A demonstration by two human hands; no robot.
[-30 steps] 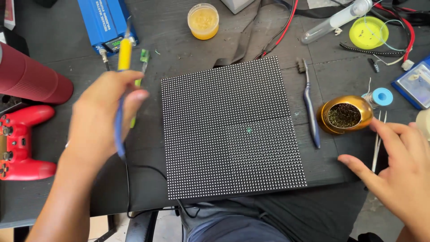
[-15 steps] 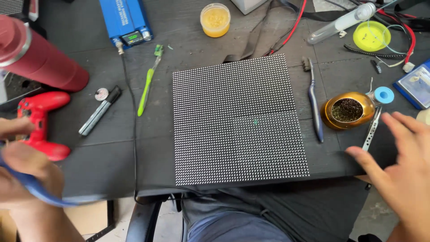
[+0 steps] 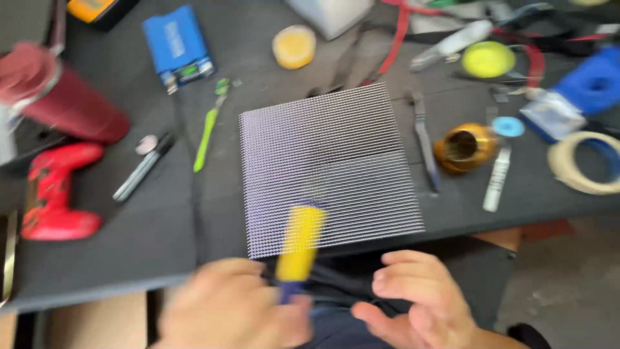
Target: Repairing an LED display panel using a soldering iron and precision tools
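Motion blur softens the whole head view, most of all at the bottom edge, where both hands sit in front of the dark counter (image 3: 129, 245). The left hand (image 3: 236, 310), at lower centre-left, is closed around the lower end of a yellow-handled tool (image 3: 300, 242), whose yellow grip rises from the fist and overlaps the near edge of a square black panel covered in a fine grid of dots (image 3: 326, 165). The right hand (image 3: 420, 304), at lower centre-right, holds nothing; its fingers are loosely curled and apart, just beside the tool's dark lower end, though contact cannot be told. The dotted panel lies flat in the middle of the counter. Left of it lie a green slim tool (image 3: 208, 132) and a black marker pen (image 3: 143, 167), with a red game controller (image 3: 58, 190) and a red tumbler (image 3: 61, 97) farther left. A blue box-shaped device (image 3: 175, 44) and a small yellow round tub (image 3: 294, 46) sit toward the top. Right of the panel stand a brass-coloured round pot (image 3: 464, 147) and a roll of pale tape (image 3: 584, 161).
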